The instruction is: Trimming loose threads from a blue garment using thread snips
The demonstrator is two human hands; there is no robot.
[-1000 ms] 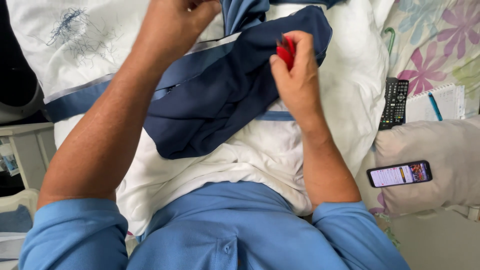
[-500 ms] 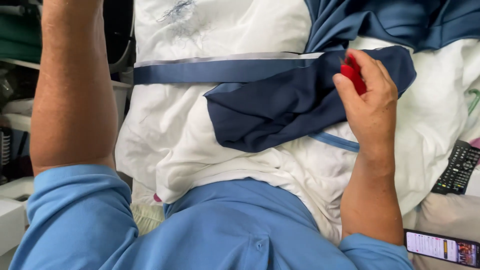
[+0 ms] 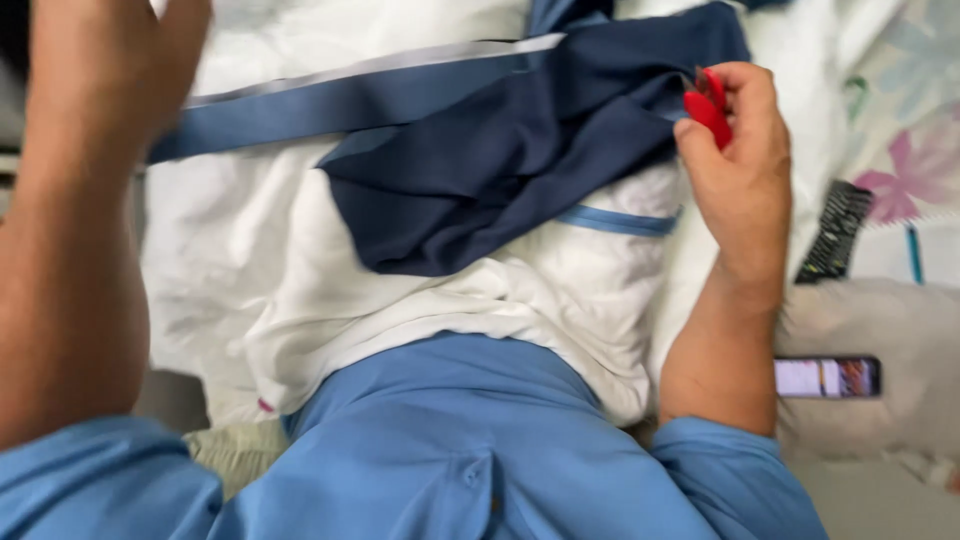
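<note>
The small red tool (image 3: 708,108), probably a thread snipper, sits pinched between the thumb and fingers of the right hand (image 3: 742,175), pressed against the right edge of the navy cloth (image 3: 500,165) where that cloth bunches up over the white garment (image 3: 440,300). The right hand is closed firmly on the tool, and only the red handle shows, so whether a blade meets the fabric cannot be told. Compared with half a second ago, the right hand and tool have kept their place at the same fold of navy cloth, while the left hand (image 3: 105,70) has come back into view at the top left, lifted above the lighter blue band (image 3: 330,100) that runs across the white garment; a second ago it was higher up, near the top middle. The left hand is blurred and its fingers look loosely curled, but I cannot tell whether it grips anything. In my judgement this means the work at that seam edge is continuing, with the left hand shifting to steady or pull the cloth flat. The garment lies across the person's lap, over a light blue shirt (image 3: 470,450). To the right, on a floral bed sheet (image 3: 905,130), lie a dark remote control (image 3: 835,232) and, nearer, a phone (image 3: 826,377) with its screen lit, resting on a pale cushion (image 3: 870,330). The room beyond is cut off and too blurred to read.
</note>
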